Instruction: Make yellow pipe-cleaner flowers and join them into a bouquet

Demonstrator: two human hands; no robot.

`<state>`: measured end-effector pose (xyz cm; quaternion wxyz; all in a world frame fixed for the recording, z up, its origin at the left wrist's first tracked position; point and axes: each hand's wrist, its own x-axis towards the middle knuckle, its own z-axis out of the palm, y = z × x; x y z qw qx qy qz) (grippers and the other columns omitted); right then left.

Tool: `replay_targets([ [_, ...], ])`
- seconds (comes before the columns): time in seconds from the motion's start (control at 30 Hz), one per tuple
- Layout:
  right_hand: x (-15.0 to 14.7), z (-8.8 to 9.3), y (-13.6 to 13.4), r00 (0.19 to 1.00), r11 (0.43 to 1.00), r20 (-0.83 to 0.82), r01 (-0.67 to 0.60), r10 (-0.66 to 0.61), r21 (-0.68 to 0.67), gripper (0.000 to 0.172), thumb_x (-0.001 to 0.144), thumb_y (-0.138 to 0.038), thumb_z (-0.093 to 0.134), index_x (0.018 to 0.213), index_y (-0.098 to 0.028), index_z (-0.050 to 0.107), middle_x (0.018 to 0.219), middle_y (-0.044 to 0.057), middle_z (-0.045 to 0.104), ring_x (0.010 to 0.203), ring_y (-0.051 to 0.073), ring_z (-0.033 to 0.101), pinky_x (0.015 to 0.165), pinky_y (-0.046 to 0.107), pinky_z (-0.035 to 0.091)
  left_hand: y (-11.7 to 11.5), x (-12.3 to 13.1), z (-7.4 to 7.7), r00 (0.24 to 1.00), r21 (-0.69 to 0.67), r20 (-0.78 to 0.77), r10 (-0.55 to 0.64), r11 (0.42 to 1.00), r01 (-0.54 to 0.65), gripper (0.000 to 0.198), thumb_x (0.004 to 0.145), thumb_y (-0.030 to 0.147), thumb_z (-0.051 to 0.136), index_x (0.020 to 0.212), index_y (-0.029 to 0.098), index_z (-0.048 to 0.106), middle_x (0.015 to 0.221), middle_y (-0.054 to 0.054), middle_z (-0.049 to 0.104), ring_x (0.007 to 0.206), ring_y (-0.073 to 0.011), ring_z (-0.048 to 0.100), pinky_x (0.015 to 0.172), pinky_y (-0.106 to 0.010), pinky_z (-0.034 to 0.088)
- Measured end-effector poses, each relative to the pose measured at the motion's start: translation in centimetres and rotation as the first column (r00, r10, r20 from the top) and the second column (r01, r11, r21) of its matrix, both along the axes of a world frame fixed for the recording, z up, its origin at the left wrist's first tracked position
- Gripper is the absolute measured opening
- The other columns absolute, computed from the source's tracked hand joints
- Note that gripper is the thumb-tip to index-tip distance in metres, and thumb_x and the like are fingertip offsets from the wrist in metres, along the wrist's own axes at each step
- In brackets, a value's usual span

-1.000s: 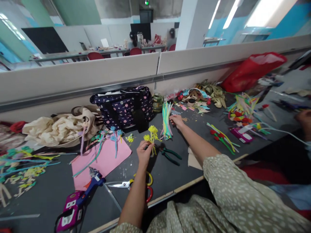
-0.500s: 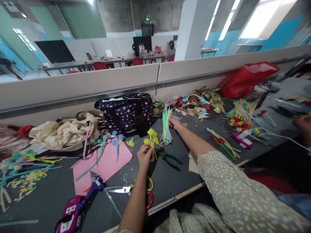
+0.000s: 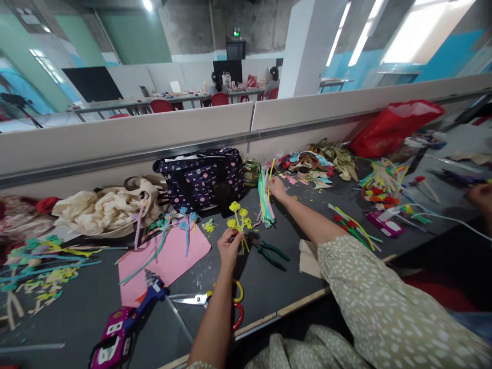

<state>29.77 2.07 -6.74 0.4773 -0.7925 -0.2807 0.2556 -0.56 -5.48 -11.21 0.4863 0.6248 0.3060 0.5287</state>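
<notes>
My left hand is closed around the stems of a small bunch of yellow pipe-cleaner flowers, held upright above the dark table. Farther off, my right hand pinches a yellow pipe cleaner at the right side of a standing bundle of pastel pipe cleaners. The yellow one sticks up above the others. Green-handled pliers lie just right of my left hand. Scissors with yellow and red handles lie partly beneath my left forearm.
A purple and blue glue gun lies front left, beside a pink sheet with pipe-cleaner flowers on it. A dark patterned bag and a glass jar stand at the back. Another person's hand shows at far right.
The yellow pipe cleaner now rises above the bundle at my right hand, which has moved slightly up. My left hand keeps its hold on the yellow flowers, whose blooms now look more spread.
</notes>
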Motion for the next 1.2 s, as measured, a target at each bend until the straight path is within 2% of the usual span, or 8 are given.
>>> replay_targets([
  [0.23, 0.6, 0.1, 1.2, 0.998, 0.999, 0.064, 0.009, -0.012, 0.049, 0.029, 0.094, -0.034, 0.056, 0.116, -0.015, 0.058, 0.107, 0.007, 0.064, 0.086, 0.016, 0.065, 0.074, 0.034, 0.057, -0.2, 0.0, 0.0, 1.0, 0.005, -0.007, -0.001, 1.0, 0.001, 0.026, 0.077, 0.032, 0.07, 0.06, 0.017, 0.057, 0.066, 0.0, 0.052, 0.067, -0.014, 0.049, 0.066, -0.027, 0.039],
  [0.33, 0.6, -0.3, 1.6, 0.997, 0.997, 0.079, 0.0, -0.006, 0.074, 0.023, 0.096, -0.032, 0.054, 0.11, -0.014, 0.058, 0.09, 0.003, 0.066, 0.068, 0.012, 0.065, 0.06, 0.026, 0.056, -0.2, 0.0, 0.0, 1.0, 0.004, -0.001, -0.003, 1.0, 0.003, 0.026, 0.077, 0.032, 0.07, 0.06, 0.017, 0.058, 0.066, 0.0, 0.052, 0.068, -0.0142, 0.049, 0.067, -0.027, 0.039],
  [0.47, 0.6, -0.6, 1.9, 0.996, 0.994, 0.09, -0.001, -0.01, 0.114, 0.005, 0.094, -0.022, 0.049, 0.095, -0.018, 0.053, 0.067, -0.003, 0.063, 0.05, 0.008, 0.061, 0.045, 0.016, 0.048, -0.2, 0.0, 0.0, 1.0, -0.006, 0.008, 0.004, 1.0, -0.004, 0.027, 0.076, 0.034, 0.071, 0.059, 0.018, 0.058, 0.066, -0.001, 0.053, 0.068, -0.0145, 0.049, 0.066, -0.028, 0.039],
  [0.63, 0.6, 0.0, 2.0, 0.998, 0.987, 0.066, 0.013, -0.023, 0.159, 0.004, 0.09, -0.019, 0.053, 0.087, -0.02, 0.049, 0.063, -0.003, 0.062, 0.05, 0.01, 0.063, 0.041, 0.015, 0.046, -0.1, 0.0, 0.1, 0.999, -0.056, 0.033, 0.026, 0.998, -0.024, 0.031, 0.074, 0.037, 0.073, 0.057, 0.017, 0.055, 0.064, 0.0, 0.051, 0.065, -0.0138, 0.048, 0.063, -0.027, 0.038],
  [0.93, 1.0, 0.4, 1.4, 0.997, 0.982, 0.068, 0.008, -0.022, 0.189, 0.013, 0.087, -0.017, 0.054, 0.074, -0.018, 0.052, 0.064, 0.0, 0.063, 0.054, 0.01, 0.063, 0.045, 0.016, 0.048, -0.1, 0.0, -0.2, 0.999, -0.069, 0.047, 0.004, 0.998, -0.001, 0.031, 0.074, 0.036, 0.073, 0.058, 0.017, 0.055, 0.064, 0.0, 0.05, 0.065, -0.0134, 0.047, 0.062, -0.027, 0.038],
  [1.2, 2.3, 1.3, 1.0, 0.991, 0.972, 0.13, -0.019, -0.012, 0.233, 0.011, 0.083, -0.017, 0.053, 0.075, -0.016, 0.059, 0.069, 0.003, 0.067, 0.057, 0.013, 0.064, 0.048, 0.021, 0.051, 0.1, 0.1, -0.3, 0.995, -0.163, 0.094, 0.038, 0.986, -0.022, 0.031, 0.069, 0.04, 0.076, 0.057, 0.016, 0.059, 0.064, -0.001, 0.051, 0.064, -0.013, 0.048, 0.063, -0.027, 0.041],
])
